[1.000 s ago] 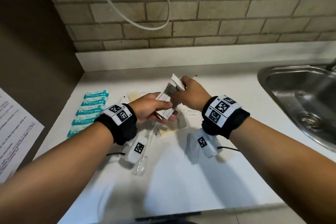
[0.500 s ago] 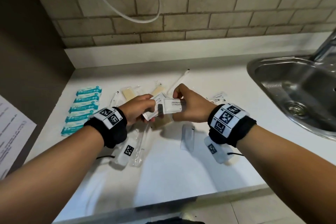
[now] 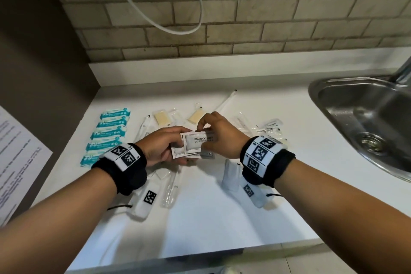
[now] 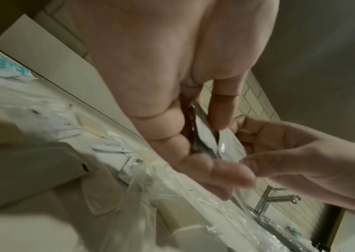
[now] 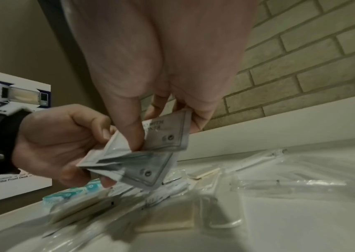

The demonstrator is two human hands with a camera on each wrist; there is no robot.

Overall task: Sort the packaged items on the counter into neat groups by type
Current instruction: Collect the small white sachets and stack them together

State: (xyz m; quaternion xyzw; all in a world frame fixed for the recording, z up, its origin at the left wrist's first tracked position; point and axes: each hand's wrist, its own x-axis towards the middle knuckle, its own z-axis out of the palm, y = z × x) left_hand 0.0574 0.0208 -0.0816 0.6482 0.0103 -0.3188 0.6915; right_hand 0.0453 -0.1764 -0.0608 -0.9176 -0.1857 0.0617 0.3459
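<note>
Both hands meet above the middle of the white counter [image 3: 200,218]. My left hand [image 3: 164,147] grips a small stack of white shampoo sachets [image 3: 181,151] [image 5: 133,165] from the left. My right hand [image 3: 219,133] pinches the top shampoo sachet [image 3: 200,140] [image 5: 168,134], printed "shampoo with conditioner", and lays it over the stack. A neat column of teal packets [image 3: 106,135] lies at the left. Cream soap bars in clear wrap [image 3: 163,118] and wrapped toothbrushes [image 3: 224,102] lie scattered behind the hands.
A steel sink [image 3: 367,122] with a tap [image 3: 402,71] sits at the right. A brick wall [image 3: 244,18] backs the counter, with a white hose [image 3: 169,26] hanging on it. A printed sheet [image 3: 15,158] is on the left wall. Clear wrapped items [image 3: 170,189] lie under the wrists.
The right hand has brought its sachet from beside the left hand's stack to lie on top of it. Both hands have stayed above the middle of the counter.
</note>
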